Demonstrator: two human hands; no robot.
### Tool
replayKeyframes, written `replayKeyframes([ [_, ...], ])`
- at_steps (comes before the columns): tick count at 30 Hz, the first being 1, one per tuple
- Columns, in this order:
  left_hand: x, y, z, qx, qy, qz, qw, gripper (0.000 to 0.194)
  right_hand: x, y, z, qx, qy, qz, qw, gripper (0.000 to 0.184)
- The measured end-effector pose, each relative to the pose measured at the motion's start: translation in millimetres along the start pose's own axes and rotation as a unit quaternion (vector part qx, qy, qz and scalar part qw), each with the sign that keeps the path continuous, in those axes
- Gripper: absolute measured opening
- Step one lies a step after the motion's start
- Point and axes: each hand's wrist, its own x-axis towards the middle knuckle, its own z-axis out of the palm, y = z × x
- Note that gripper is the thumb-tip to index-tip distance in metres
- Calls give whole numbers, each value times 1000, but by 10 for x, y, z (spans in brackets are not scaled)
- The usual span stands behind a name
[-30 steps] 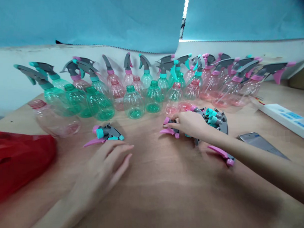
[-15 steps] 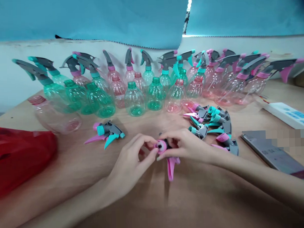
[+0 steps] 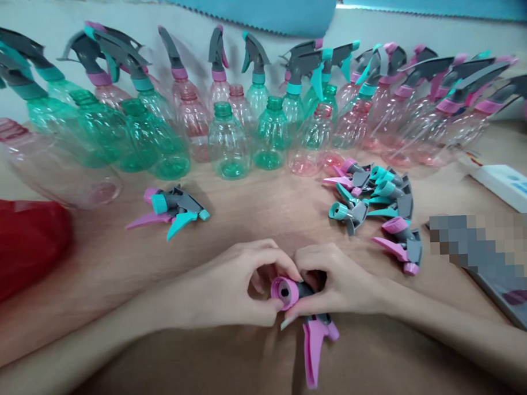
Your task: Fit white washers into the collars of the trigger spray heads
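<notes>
A grey and pink trigger sprayer head (image 3: 314,345) is held between both hands above the near part of the table, its pink collar facing me and its pink trigger hanging down. My left hand (image 3: 236,285) pinches the collar between thumb and fingers. Around the grey neck, the fingers of my right hand (image 3: 339,281) are closed. To the left lie two loose sprayer heads (image 3: 177,209), one turquoise and one pink. A pile of several sprayer heads (image 3: 376,199) in both colours rests on the right.
Several clear green bottles (image 3: 230,144) and pink bottles (image 3: 311,141) stand in rows at the back, many with sprayers fitted. A red bag (image 3: 27,246) lies at left. On the right are a phone (image 3: 509,292), partly blurred out, and a white power strip (image 3: 514,189).
My right hand has brought a pink sprayer head from the right-hand pile to the middle. My left hand has moved right and gripped its collar. The view has tilted down.
</notes>
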Motion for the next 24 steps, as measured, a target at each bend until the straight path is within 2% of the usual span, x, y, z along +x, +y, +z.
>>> replayKeyframes([
  [5,12,-6,5,35,-2,1,999,19,-7,-17,39,-3,15,0,1000,57],
  [8,18,-15,5,60,-38,29,997,24,-16,-25,59,12,-13,-24,1000,52],
  [11,14,-34,20,73,-48,47,995,23,-16,-24,63,21,-29,-25,999,47],
  [16,21,-92,108,51,-10,56,997,14,5,-13,49,30,-21,-23,999,51],
  [24,29,-93,163,49,9,35,998,21,4,-26,22,25,-17,-22,999,45],
])
